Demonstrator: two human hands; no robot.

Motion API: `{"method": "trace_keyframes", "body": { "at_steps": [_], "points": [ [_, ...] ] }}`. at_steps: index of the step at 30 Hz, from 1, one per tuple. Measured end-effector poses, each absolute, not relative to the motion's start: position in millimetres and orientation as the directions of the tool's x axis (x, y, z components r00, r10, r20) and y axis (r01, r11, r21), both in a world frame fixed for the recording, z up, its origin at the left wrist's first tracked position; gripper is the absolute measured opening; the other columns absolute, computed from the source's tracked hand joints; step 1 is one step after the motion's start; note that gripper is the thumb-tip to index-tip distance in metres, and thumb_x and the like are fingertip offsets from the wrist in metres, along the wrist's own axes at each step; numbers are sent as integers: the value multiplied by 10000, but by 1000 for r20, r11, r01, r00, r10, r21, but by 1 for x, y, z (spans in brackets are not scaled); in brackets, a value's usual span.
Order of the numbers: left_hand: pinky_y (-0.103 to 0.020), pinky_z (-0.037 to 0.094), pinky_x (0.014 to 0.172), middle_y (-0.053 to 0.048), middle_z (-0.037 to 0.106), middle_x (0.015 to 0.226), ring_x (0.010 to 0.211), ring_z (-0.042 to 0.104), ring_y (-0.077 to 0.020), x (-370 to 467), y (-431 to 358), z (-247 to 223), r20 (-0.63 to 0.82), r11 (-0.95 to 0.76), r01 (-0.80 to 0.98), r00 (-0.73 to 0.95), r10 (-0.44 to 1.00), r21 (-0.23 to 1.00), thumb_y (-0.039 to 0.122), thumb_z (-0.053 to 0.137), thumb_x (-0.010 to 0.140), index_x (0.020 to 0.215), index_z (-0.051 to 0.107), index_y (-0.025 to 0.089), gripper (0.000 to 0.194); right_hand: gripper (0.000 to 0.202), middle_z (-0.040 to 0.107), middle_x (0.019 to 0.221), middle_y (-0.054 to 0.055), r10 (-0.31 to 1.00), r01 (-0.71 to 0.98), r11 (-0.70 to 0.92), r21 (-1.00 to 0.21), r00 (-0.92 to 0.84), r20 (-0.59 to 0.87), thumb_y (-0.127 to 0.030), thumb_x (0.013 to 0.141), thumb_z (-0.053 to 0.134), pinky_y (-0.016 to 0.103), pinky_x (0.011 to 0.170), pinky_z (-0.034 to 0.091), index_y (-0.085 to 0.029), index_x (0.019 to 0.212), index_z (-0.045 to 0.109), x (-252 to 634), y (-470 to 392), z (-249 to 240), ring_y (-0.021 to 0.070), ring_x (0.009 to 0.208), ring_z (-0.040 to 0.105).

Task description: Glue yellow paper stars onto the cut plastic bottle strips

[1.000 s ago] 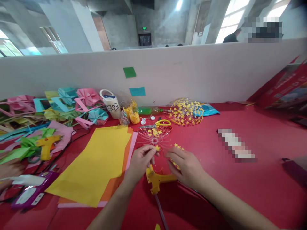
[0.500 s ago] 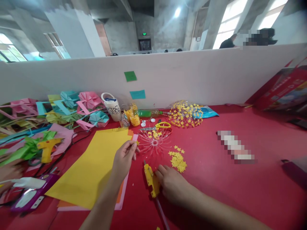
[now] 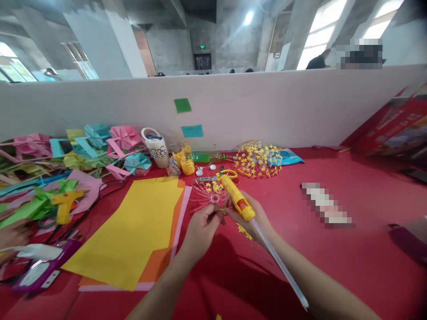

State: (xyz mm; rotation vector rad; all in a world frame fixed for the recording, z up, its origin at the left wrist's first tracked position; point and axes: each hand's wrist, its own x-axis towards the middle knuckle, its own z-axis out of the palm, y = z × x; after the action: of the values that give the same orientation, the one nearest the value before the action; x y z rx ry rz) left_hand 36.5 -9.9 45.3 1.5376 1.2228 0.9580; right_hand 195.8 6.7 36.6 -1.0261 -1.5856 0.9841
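Observation:
My left hand (image 3: pixel 204 226) pinches a small yellow star (image 3: pixel 222 210) between its fingertips. In my right hand (image 3: pixel 255 218) is a yellow glue gun (image 3: pixel 237 197), raised over the table with a long clear glue stick (image 3: pixel 278 262) trailing from its back. The fingers of both hands nearly meet at the star. Just behind them lies a clear plastic piece with thin spread strips (image 3: pixel 214 198), some yellow stars on it. More yellow stars (image 3: pixel 245 231) lie partly hidden under my right forearm.
Yellow paper (image 3: pixel 133 222) covers orange and pink sheets at left. Scissors (image 3: pixel 228 174), a cup (image 3: pixel 156 149) and a star-covered clear ball (image 3: pixel 258 159) stand behind. Further left are paper flowers (image 3: pixel 123 138), another glue gun (image 3: pixel 65 206), a power strip (image 3: pixel 50 266) and another person's hand (image 3: pixel 15 238).
My right hand has lifted the glue gun off the table and turned it beside the star. My left hand has moved right with the star, bringing the hands together.

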Motion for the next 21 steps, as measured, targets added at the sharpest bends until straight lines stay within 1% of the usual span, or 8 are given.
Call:
{"method": "trace_keyframes", "body": {
  "at_steps": [4, 6, 9, 11, 13, 15, 18, 21],
  "points": [
    [-208, 339, 498, 28, 548, 607, 494, 423, -82, 42, -10, 44, 14, -60, 271, 167, 986, 961, 341, 513, 832, 703, 578, 167, 227, 99, 515, 698, -27, 939, 171, 340, -925, -112, 325, -206, 744, 574, 224, 563, 393, -194, 803, 494, 192, 2, 38, 121, 611, 480],
    [-212, 332, 484, 27, 547, 586, 470, 413, -81, 42, -9, 42, -12, -26, 264, 142, 990, 964, 364, 514, 830, 690, 579, 165, 252, 98, 490, 683, -33, 931, 238, 364, -901, -81, 355, -205, 750, 565, 214, 541, 367, -201, 767, 469, 192, 0, 36, 114, 596, 452],
    [-209, 308, 454, 44, 477, 494, 436, 388, -81, 43, -11, 40, -27, -5, 235, 133, 991, 972, 373, 502, 837, 666, 569, 166, 277, 142, 483, 689, -25, 904, 343, 425, -838, -128, 407, -214, 750, 567, 210, 525, 341, -209, 719, 429, 192, -4, 34, 114, 596, 442],
    [-208, 301, 442, 45, 475, 485, 433, 395, -84, 44, -12, 39, -22, -4, 183, 139, 990, 983, 377, 497, 844, 703, 578, 167, 265, 156, 495, 696, -17, 880, 361, 474, -803, -177, 440, -216, 755, 567, 212, 532, 342, -209, 704, 420, 191, -6, 33, 117, 602, 453],
    [-209, 309, 436, 41, 492, 494, 428, 406, -86, 45, -12, 38, -27, 11, 112, 142, 989, 994, 381, 496, 846, 741, 584, 166, 256, 167, 499, 687, -19, 862, 347, 507, -789, -209, 462, -214, 761, 570, 213, 536, 341, -209, 690, 418, 190, -7, 34, 115, 597, 459],
    [-210, 320, 435, 42, 487, 475, 414, 407, -85, 44, -12, 37, -43, 33, 67, 149, 988, 997, 384, 498, 847, 733, 583, 163, 263, 159, 512, 694, -21, 858, 299, 512, -805, -223, 463, -219, 764, 577, 214, 549, 351, -207, 699, 432, 190, -8, 35, 114, 606, 475],
    [-209, 324, 424, 41, 487, 450, 390, 408, -82, 42, -9, 36, -51, 40, 84, 133, 990, 996, 383, 503, 842, 695, 584, 162, 278, 106, 531, 719, -21, 889, 210, 455, -865, -165, 427, -225, 778, 569, 219, 574, 378, -203, 758, 467, 191, -6, 38, 118, 626, 496],
    [-204, 313, 413, 43, 491, 452, 385, 403, -80, 42, -9, 35, -52, 36, 135, 116, 992, 990, 381, 492, 843, 709, 594, 165, 274, 94, 530, 697, -27, 921, 156, 386, -909, -126, 370, -215, 768, 570, 222, 573, 393, -200, 778, 478, 191, -2, 40, 120, 615, 496]
  ]
}}
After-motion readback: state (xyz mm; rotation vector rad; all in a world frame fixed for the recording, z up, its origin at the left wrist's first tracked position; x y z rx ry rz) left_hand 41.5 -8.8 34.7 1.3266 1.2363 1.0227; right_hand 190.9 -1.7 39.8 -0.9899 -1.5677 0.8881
